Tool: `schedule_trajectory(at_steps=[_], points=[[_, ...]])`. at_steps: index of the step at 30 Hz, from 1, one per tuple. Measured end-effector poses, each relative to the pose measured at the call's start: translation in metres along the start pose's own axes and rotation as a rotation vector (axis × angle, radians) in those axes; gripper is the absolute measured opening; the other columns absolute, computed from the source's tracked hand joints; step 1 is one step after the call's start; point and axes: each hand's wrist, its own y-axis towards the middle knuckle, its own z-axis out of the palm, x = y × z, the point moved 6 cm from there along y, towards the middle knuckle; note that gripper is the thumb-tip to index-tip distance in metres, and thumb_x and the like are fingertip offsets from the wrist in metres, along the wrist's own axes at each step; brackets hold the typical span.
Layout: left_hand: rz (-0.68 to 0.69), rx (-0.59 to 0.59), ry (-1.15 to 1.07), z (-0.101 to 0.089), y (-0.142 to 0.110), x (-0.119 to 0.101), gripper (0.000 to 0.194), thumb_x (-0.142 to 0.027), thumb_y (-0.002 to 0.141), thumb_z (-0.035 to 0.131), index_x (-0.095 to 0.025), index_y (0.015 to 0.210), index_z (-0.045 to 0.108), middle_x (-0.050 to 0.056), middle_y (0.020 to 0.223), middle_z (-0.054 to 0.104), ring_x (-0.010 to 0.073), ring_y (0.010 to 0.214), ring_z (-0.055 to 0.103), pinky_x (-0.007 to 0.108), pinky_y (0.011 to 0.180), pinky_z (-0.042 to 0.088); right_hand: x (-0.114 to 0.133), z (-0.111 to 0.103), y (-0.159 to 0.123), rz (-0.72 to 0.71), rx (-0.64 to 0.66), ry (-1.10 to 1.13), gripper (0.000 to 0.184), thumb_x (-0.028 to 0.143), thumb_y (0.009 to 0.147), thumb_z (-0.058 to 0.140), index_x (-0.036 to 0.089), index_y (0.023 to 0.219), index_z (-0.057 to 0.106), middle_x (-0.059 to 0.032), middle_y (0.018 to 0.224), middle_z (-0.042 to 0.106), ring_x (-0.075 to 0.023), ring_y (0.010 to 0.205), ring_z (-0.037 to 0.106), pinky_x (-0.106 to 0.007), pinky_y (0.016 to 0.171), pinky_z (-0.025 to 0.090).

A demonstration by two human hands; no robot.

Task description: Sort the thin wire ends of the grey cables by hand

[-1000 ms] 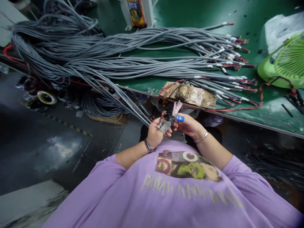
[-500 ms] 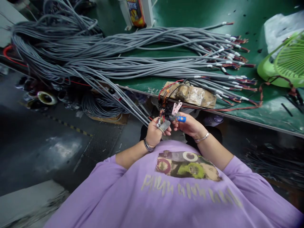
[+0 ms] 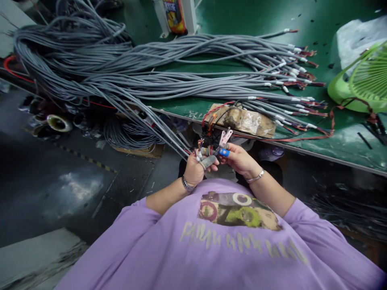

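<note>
Two hands sit close together before the front edge of the tabletop (image 3: 242,18). Left hand (image 3: 194,171): curled closed around gray cables (image 3: 165,128), nearer them than the right, their long axis slanting leftward over that edge. Right hand (image 3: 242,161): fingertips nearly together beside a pink clip (image 3: 225,138); grip cannot be told. Beyond: wooden block (image 3: 256,123) at the front edge, cable bundles (image 3: 181,86) lengthwise, fan (image 3: 369,76) toward the right; dim floor (image 3: 69,181) lower left.

We count two hands (image 3: 194,170), two wristbands (image 3: 186,184), one pink tool (image 3: 225,138), one wooden block (image 3: 257,123), one fan (image 3: 371,76) and uncountably many grey cables (image 3: 193,45).
</note>
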Motion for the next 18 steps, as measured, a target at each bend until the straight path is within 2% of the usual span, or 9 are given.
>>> schedule_trajectory(at_steps=[3,7,11,13,15,18], points=[[-0.015,0.066,-0.044,0.002,0.0,-0.003,0.039,-0.046,0.064,0.082,-0.014,0.08,0.068,0.006,0.068,0.073,0.0122,0.047,0.063,0.019,0.04,0.038,0.0,0.004,-0.001,-0.002,0.028,-0.002,0.042,0.044,0.061,0.089,0.016,0.074,0.06,0.0037,0.06,0.06,-0.0079,0.052,0.049,-0.023,0.052,0.04],[-0.006,0.182,-0.044,0.003,-0.001,0.001,0.038,-0.043,0.065,0.083,-0.014,0.087,0.073,0.01,0.079,0.077,0.0172,0.057,0.07,0.02,0.043,0.04,-0.003,0.007,0.001,0.011,0.041,0.003,0.042,0.045,0.063,0.088,0.016,0.074,0.06,0.0013,0.061,0.063,-0.0094,0.053,0.053,-0.024,0.054,0.041],[0.101,0.158,-0.007,-0.002,-0.005,-0.001,0.036,-0.045,0.07,0.081,-0.015,0.089,0.076,0.011,0.083,0.077,0.0212,0.068,0.073,0.024,0.051,0.048,-0.001,-0.009,0.008,0.015,-0.138,0.113,0.039,0.042,0.064,0.087,0.018,0.075,0.058,0.0047,0.06,0.058,-0.0069,0.05,0.047,-0.021,0.05,0.041],[0.16,0.154,0.03,-0.001,-0.009,-0.006,0.035,-0.045,0.072,0.08,-0.016,0.091,0.076,0.011,0.084,0.077,0.0222,0.071,0.074,0.029,0.059,0.055,0.004,-0.015,0.011,0.013,-0.194,0.187,0.039,0.053,0.072,0.079,0.019,0.079,0.06,0.0037,0.063,0.059,-0.0076,0.051,0.048,-0.021,0.051,0.044],[0.211,0.159,0.054,0.002,-0.01,-0.01,0.033,-0.046,0.074,0.078,-0.017,0.09,0.077,0.01,0.083,0.077,0.0226,0.073,0.074,0.033,0.068,0.059,0.01,-0.013,0.014,0.016,-0.177,0.196,0.045,0.065,0.08,0.066,0.02,0.085,0.063,0.0001,0.07,0.063,-0.0099,0.056,0.052,-0.023,0.052,0.046],[0.248,0.137,0.044,0.007,-0.006,-0.014,0.032,-0.047,0.074,0.079,-0.018,0.088,0.077,0.009,0.082,0.077,0.0237,0.076,0.074,0.037,0.075,0.06,0.018,-0.005,0.017,0.001,-0.17,0.144,0.054,0.073,0.079,0.06,0.019,0.085,0.066,-0.003,0.074,0.066,-0.0116,0.058,0.054,-0.024,0.05,0.045]])
